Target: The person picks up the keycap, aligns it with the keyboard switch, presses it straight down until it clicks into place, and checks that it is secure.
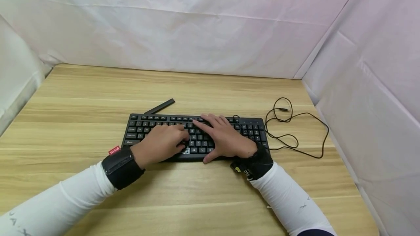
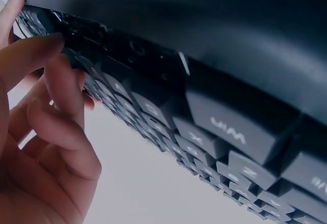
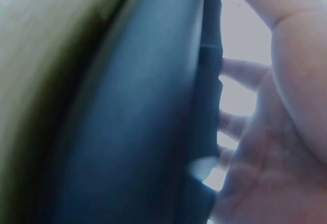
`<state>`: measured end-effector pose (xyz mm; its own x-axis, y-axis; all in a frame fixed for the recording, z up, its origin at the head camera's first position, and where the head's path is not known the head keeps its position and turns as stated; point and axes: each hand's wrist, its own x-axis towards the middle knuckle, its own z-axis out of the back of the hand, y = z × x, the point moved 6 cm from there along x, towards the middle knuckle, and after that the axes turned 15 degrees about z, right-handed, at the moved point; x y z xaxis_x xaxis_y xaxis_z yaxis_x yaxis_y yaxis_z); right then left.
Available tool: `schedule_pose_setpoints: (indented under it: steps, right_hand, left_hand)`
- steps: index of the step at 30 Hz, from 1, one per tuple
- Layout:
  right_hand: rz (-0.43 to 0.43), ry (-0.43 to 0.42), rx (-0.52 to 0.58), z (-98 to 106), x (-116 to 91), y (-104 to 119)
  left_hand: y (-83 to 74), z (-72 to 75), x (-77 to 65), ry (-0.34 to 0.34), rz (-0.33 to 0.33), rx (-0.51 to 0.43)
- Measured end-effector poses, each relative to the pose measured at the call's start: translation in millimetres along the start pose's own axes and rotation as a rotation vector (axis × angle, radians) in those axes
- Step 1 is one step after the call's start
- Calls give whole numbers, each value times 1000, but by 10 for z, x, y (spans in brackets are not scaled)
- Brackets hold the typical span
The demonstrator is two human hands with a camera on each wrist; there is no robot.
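Note:
A black keyboard lies on the wooden table, its bottom key row showing a long gap without a keycap in the left wrist view. Over that gap my left hand bends its fingers, thumb and forefinger close together at the keys; whether they pinch anything is hidden. My right hand rests spread on the keyboard's right half, fingers fairly straight across the keys and thumb at the front edge. Behind the keyboard lies a long, thin black bar, slanted.
A loose black cable with a small plug loops over the table to the right of the keyboard. White cloth walls stand at the back and on both sides.

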<state>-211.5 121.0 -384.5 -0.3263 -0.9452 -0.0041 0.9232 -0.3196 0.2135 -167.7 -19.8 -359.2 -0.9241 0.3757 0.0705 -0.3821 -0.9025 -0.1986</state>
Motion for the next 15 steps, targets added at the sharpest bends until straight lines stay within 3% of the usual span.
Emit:
schedule_pose_setpoints:
  steps: [15]
  right_hand:
    - [-15,-15,-9,42,-50,-54]
  left_hand:
    - [-68,22,74,-75,-21,41]
